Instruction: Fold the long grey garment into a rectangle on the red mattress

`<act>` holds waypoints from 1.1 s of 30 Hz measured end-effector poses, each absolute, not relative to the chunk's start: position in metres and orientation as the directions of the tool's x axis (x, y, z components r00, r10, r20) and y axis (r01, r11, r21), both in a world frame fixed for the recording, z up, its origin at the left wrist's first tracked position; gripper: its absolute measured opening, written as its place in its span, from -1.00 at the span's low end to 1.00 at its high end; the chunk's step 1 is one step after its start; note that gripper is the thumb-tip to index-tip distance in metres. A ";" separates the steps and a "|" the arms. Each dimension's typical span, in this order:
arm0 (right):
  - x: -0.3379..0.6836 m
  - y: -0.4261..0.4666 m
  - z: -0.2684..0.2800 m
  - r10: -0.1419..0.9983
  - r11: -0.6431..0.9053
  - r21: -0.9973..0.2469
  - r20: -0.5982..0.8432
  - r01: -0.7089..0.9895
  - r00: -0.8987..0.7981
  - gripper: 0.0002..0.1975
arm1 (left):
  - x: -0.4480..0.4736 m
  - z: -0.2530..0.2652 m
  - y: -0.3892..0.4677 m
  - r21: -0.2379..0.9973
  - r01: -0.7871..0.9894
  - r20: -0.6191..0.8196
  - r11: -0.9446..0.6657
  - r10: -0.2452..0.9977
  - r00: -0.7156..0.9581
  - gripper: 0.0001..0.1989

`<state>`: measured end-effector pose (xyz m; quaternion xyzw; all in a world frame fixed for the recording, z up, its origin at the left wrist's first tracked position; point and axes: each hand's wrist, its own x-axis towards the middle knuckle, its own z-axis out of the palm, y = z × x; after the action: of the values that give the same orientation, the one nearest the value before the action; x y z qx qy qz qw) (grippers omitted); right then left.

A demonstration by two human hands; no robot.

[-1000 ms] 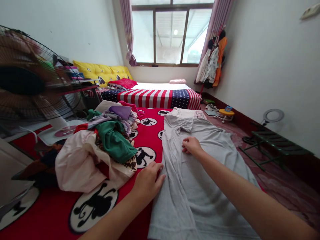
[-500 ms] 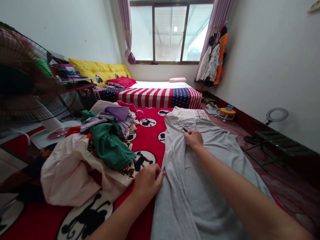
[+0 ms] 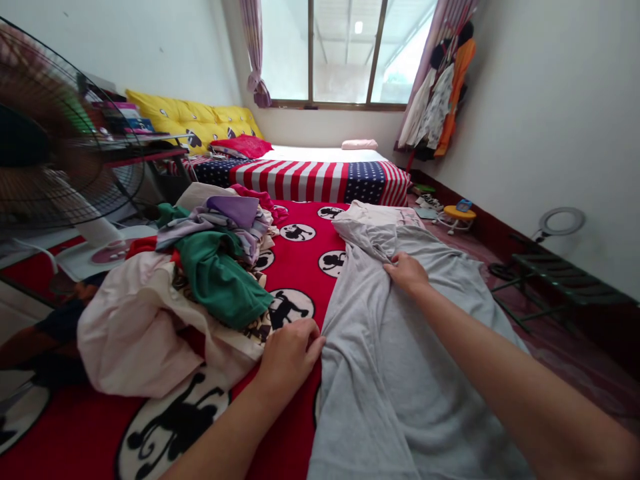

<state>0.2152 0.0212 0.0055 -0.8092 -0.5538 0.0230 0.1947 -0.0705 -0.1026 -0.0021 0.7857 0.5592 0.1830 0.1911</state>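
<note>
A light grey garment (image 3: 430, 333) lies spread and wrinkled on the red blanket (image 3: 300, 260) printed with monkeys in pale circles. My right hand (image 3: 407, 272) pinches a fold of it near its far end. At the garment's left edge, my left hand (image 3: 293, 347) is closed, thumb against fingers, with the edge at its fingertips. Beyond the grey cloth lies a pale pink and white garment (image 3: 370, 212). Left of my hands is a heap of clothes with a green garment (image 3: 215, 277), a purple one (image 3: 235, 217) and a pale pink one (image 3: 135, 327).
A running fan (image 3: 55, 147) stands at the left, by a small table with books. Farther back is a bed with a striped, starred cover (image 3: 295, 181). On the right are a dark green folding stool (image 3: 560, 273), a ring light (image 3: 563, 221) and a yellow stool (image 3: 459, 213).
My right hand has shifted slightly right, drawing the grey fabric with it and bunching the folds at the far end. My left hand stays at the edge. The view has tilted down slightly.
</note>
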 end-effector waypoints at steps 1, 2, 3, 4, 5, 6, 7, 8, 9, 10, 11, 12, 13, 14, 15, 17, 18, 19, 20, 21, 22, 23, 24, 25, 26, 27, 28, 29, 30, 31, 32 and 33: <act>0.212 0.012 0.010 0.924 -0.251 -0.344 0.193 0.905 0.330 -0.76 | -0.072 -0.001 -0.104 0.534 0.780 0.083 -0.326 0.938 0.336 -0.93; 0.209 -0.001 0.014 0.942 -0.179 -0.346 0.211 0.921 0.262 -0.77 | -0.074 0.001 -0.106 0.568 0.743 0.094 -0.354 0.925 0.369 -0.94; 0.204 -0.016 0.017 0.956 -0.101 -0.346 0.226 0.933 0.187 -0.81 | -0.076 0.003 -0.109 0.602 0.700 0.102 -0.384 0.907 0.410 -0.94; 0.200 -0.033 0.019 0.966 -0.024 -0.343 0.234 0.939 0.111 -0.87 | -0.079 0.006 -0.112 0.636 0.653 0.107 -0.412 0.885 0.454 -0.94; 0.196 -0.052 0.019 0.973 0.047 -0.346 0.229 0.937 0.036 -0.92 | -0.082 0.009 -0.115 0.666 0.607 0.103 -0.433 0.860 0.501 -0.94; 0.192 -0.072 0.018 0.977 0.104 -0.360 0.211 0.927 -0.028 -0.96 | -0.085 0.014 -0.119 0.694 0.566 0.087 -0.446 0.832 0.548 -0.94; 0.189 -0.092 0.017 0.980 0.147 -0.391 0.180 0.909 -0.081 -0.96 | -0.089 0.020 -0.124 0.715 0.534 0.060 -0.451 0.801 0.596 -0.95; 0.186 -0.111 0.014 0.983 0.173 -0.444 0.137 0.879 -0.124 -0.94 | -0.092 0.026 -0.129 0.730 0.512 0.026 -0.453 0.767 0.641 -0.96; 0.184 -0.129 0.012 0.984 0.177 -0.500 0.089 0.848 -0.152 -0.93 | -0.096 0.032 -0.135 0.737 0.500 -0.010 -0.454 0.733 0.680 -0.93; 0.183 -0.145 0.010 0.984 0.168 -0.552 0.045 0.817 -0.172 -0.93 | -0.099 0.038 -0.142 0.738 0.496 -0.043 -0.457 0.702 0.711 -0.84; 0.182 -0.160 0.008 0.982 0.157 -0.589 0.012 0.793 -0.186 -0.92 | -0.101 0.042 -0.149 0.731 0.500 -0.071 -0.464 0.677 0.732 -0.73; 0.181 -0.173 0.006 0.980 0.157 -0.604 -0.004 0.781 -0.200 -0.86 | -0.102 0.044 -0.155 0.712 0.516 -0.098 -0.476 0.661 0.744 -0.60; 0.180 -0.184 0.005 0.975 0.177 -0.605 -0.001 0.776 -0.223 -0.76 | -0.103 0.045 -0.162 0.680 0.547 -0.124 -0.489 0.658 0.743 -0.51; 0.179 -0.193 0.005 0.967 0.211 -0.598 0.011 0.773 -0.254 -0.66 | -0.102 0.043 -0.169 0.635 0.588 -0.147 -0.501 0.669 0.729 -0.47; 0.177 -0.201 0.004 0.956 0.249 -0.586 0.024 0.771 -0.291 -0.58 | -0.100 0.038 -0.174 0.584 0.631 -0.160 -0.511 0.689 0.707 -0.49; 0.173 -0.211 0.004 0.932 0.318 -0.564 0.039 0.762 -0.360 -0.45 | -0.097 0.025 -0.183 0.508 0.678 -0.155 -0.531 0.718 0.678 -0.65; 0.170 -0.215 0.003 0.922 0.342 -0.558 0.047 0.756 -0.383 -0.41 | -0.095 0.018 -0.186 0.498 0.675 -0.138 -0.545 0.718 0.682 -0.70; 0.168 -0.216 0.003 0.917 0.360 -0.554 0.061 0.751 -0.395 -0.37 | -0.094 0.011 -0.187 0.506 0.657 -0.109 -0.558 0.715 0.691 -0.72; 0.166 -0.217 0.001 0.914 0.374 -0.548 0.081 0.748 -0.397 -0.35 | -0.093 0.006 -0.189 0.528 0.631 -0.072 -0.568 0.711 0.700 -0.71; 0.164 -0.216 0.000 0.913 0.388 -0.542 0.112 0.745 -0.393 -0.34 | -0.092 0.003 -0.189 0.558 0.603 -0.026 -0.570 0.714 0.699 -0.70; 0.162 -0.215 -0.002 0.910 0.403 -0.536 0.152 0.741 -0.385 -0.35 | -0.092 0.003 -0.190 0.591 0.577 0.026 -0.563 0.729 0.684 -0.70; 0.161 -0.213 -0.003 0.904 0.423 -0.534 0.193 0.732 -0.381 -0.39 | -0.093 0.005 -0.190 0.626 0.554 0.078 -0.549 0.751 0.656 -0.71; 0.161 -0.211 -0.002 0.893 0.449 -0.538 0.234 0.714 -0.386 -0.44 | -0.093 0.009 -0.189 0.661 0.530 0.122 -0.532 0.772 0.624 -0.72; 0.161 -0.208 -0.001 0.875 0.482 -0.547 0.275 0.684 -0.398 -0.48 | -0.093 0.015 -0.189 0.691 0.504 0.155 -0.519 0.787 0.598 -0.74; 0.162 -0.207 0.002 0.852 0.523 -0.558 0.318 0.644 -0.415 -0.50 | -0.094 0.021 -0.188 0.712 0.481 0.177 -0.512 0.794 0.582 -0.75; 0.163 -0.206 0.007 0.827 0.561 -0.570 0.362 0.600 -0.430 -0.52 | -0.095 0.027 -0.188 0.724 0.463 0.193 -0.511 0.795 0.574 -0.76; 0.165 -0.205 0.012 0.804 0.593 -0.579 0.401 0.559 -0.438 -0.52 | -0.096 0.033 -0.188 0.728 0.452 0.203 -0.515 0.793 0.575 -0.77; 0.166 -0.206 0.019 0.787 0.617 -0.583 0.433 0.529 -0.440 -0.52 | -0.098 0.038 -0.188 0.725 0.448 0.208 -0.523 0.786 0.581 -0.77; 0.168 -0.208 0.025 0.776 0.630 -0.583 0.458 0.513 -0.434 -0.53 | -0.100 0.043 -0.188 0.715 0.451 0.208 -0.534 0.778 0.593 -0.78; 0.169 -0.211 0.031 0.772 0.636 -0.580 0.470 0.509 -0.429 -0.54 | -0.102 0.046 -0.188 0.698 0.460 0.202 -0.549 0.767 0.609 -0.78; 0.170 -0.214 0.035 0.775 0.632 -0.579 0.465 0.516 -0.428 -0.55 | -0.104 0.048 -0.189 0.676 0.475 0.188 -0.564 0.755 0.628 -0.79; 0.171 -0.218 0.038 0.784 0.621 -0.578 0.443 0.530 -0.435 -0.57 | -0.106 0.048 -0.191 0.649 0.494 0.164 -0.578 0.741 0.651 -0.80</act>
<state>0.1706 -0.2176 0.0376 -0.3967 -0.8278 0.1797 0.3536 -0.1061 -0.1906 0.0485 0.8619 0.3582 0.2147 0.2875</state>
